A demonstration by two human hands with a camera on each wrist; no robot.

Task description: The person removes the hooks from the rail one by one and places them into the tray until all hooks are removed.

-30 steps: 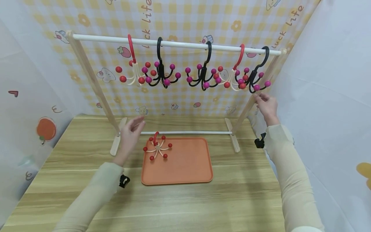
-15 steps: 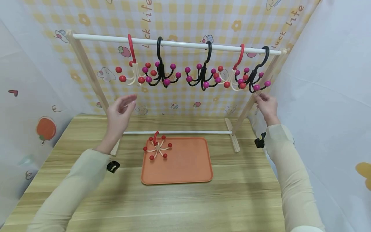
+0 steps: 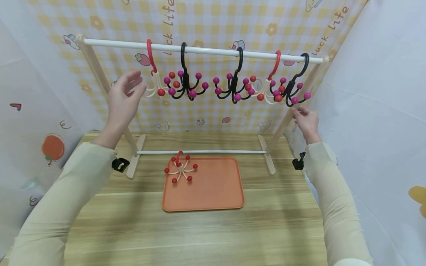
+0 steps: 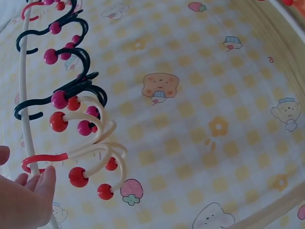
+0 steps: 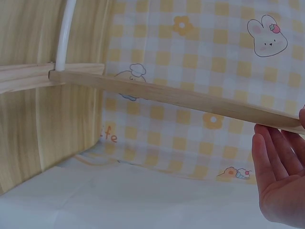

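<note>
Left hand (image 3: 122,99): raised beside the first red hanger (image 3: 157,79), fingers loosely bent, thumb apart, gripping nothing; contact with the hook cannot be told.

First red hanger: leftmost on the rail (image 3: 213,51). Red hook, cream arms, red balls. Probably light, stiff, smooth plastic, apt to slide or swing; the thin arms likely the weaker part, the hook or stem the better hold.

Loose red hanger (image 3: 181,169): at the far left corner of the orange tray (image 3: 213,192).

First black hanger (image 3: 185,79), second black hanger (image 3: 234,79): on the rail, pink balls.

Second red hanger (image 3: 269,79), third black hanger (image 3: 290,88): towards the rail's right end, close together.

Right post (image 3: 283,123): wood, probably rigid; pinched between thumb and fingers of the right hand (image 3: 307,122).

Table (image 3: 199,240): wood-grained, beneath all.

Room: left sheet (image 3: 30,99), white, printed; yellow-checked backdrop (image 3: 206,112); right sheet (image 3: 382,111), mostly plain white.
</note>
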